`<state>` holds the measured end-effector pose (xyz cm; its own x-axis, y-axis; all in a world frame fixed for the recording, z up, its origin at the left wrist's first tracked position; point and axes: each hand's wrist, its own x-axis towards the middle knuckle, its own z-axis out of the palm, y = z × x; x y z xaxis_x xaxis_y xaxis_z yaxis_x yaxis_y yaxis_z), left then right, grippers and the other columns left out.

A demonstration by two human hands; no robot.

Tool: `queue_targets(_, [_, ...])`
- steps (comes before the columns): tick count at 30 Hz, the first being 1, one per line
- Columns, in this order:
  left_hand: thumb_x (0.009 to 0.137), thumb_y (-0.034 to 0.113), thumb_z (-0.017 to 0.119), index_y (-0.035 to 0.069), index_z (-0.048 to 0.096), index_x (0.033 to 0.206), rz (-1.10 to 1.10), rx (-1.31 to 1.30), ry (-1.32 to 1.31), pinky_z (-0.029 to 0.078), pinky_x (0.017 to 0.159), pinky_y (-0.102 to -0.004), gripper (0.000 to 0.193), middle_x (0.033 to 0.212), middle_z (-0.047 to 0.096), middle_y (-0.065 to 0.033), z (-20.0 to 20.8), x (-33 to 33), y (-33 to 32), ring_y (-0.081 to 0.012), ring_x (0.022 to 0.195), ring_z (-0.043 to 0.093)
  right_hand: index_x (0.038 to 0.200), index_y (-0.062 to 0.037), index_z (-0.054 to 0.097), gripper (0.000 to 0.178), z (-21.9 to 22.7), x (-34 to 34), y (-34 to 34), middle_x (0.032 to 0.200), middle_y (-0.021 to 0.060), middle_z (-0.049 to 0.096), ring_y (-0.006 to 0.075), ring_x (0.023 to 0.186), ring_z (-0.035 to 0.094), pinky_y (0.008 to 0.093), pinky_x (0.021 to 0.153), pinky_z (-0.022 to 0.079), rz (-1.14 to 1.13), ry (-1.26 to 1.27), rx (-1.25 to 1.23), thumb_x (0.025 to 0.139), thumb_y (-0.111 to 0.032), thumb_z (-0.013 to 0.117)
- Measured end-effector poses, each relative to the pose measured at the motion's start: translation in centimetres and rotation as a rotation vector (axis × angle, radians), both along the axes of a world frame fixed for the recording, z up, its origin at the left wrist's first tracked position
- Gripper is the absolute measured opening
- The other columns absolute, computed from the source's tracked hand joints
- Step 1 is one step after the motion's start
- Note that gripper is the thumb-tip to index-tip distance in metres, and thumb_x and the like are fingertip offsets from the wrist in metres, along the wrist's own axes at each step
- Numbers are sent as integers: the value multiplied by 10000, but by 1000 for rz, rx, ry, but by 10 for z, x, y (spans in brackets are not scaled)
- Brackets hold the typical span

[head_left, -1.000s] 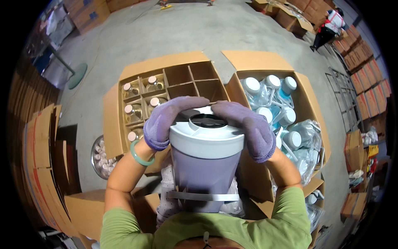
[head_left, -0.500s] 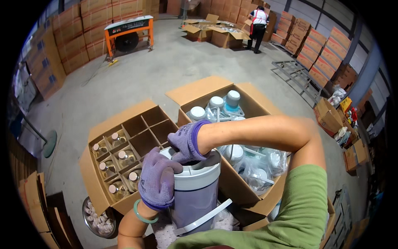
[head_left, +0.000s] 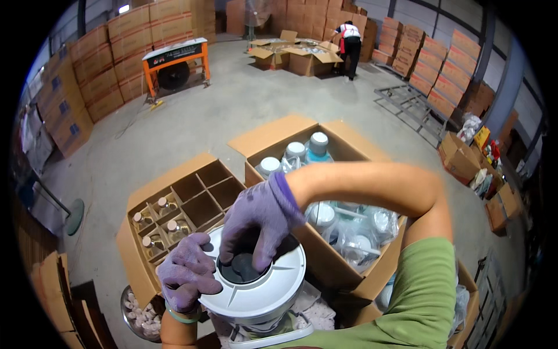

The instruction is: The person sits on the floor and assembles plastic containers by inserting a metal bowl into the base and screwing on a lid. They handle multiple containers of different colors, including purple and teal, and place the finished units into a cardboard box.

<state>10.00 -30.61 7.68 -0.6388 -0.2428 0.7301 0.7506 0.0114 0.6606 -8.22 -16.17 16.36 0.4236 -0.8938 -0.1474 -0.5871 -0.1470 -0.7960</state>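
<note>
A bucket-like jar with clear walls (head_left: 264,327), a broad pale grey lid (head_left: 279,282) and a white carrying handle (head_left: 273,338) stands close against me, its top facing up. My right hand (head_left: 258,218), in a purple knit glove, reaches over from the right. Its fingers dip into the lid's round central recess and close around a dark round cap (head_left: 247,266). My left hand (head_left: 189,272), gloved alike, has its bent fingers over the lid's left rim, gripping it. Speckled cloth (head_left: 317,311) shows beside the jar.
At left, a divided carton (head_left: 136,247) holds several capped bottles (head_left: 154,241). Another carton (head_left: 325,262) holds bagged jars with white lids (head_left: 318,142). A metal bowl (head_left: 139,320) of small pale pieces sits lower left. Farther off are an orange-framed machine (head_left: 177,64), a co-worker (head_left: 350,46) and stacked boxes.
The jar has tipped so its lid now faces up toward me. My left hand has shifted left and down along the rim, and my right fingers now sit in the central recess.
</note>
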Motion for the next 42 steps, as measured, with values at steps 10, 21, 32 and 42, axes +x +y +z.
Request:
queue_targets(10, [747,40,523,39,619,600,218,-225,-118,486,843,-414,175,607,616,-42,9,-15,17,-218,650,549,840,-47,682,603,12,24,19,707,180,658,359,718,662,421,637,515,-461,656,63,780,-645,636])
queue_targets(21, [827,189,594,62,687,656,61,-215,-85,477,884,-451,232,707,644,-71,-1,-24,2,-267,771,590,1114,-39,673,432,-103,-49,60,983,145,693,243,930,670,351,827,527,-1101,-101,-384,868,-392,629])
queue_targets(32, [1016,397,316,79,410,708,279,243,-149,408,914,-440,452,768,429,-57,-52,33,-59,-238,852,473,1026,-133,653,256,-284,37,117,1030,148,659,355,934,644,429,738,526,-884,195,-468,829,-297,636])
queue_targets(42, [976,417,446,41,549,675,291,7,-168,471,860,-479,493,723,550,-103,-74,-11,-83,-242,738,537,1107,-46,593,230,-137,-226,-5,1013,158,696,280,885,711,354,703,584,-1633,-773,-364,927,-188,586])
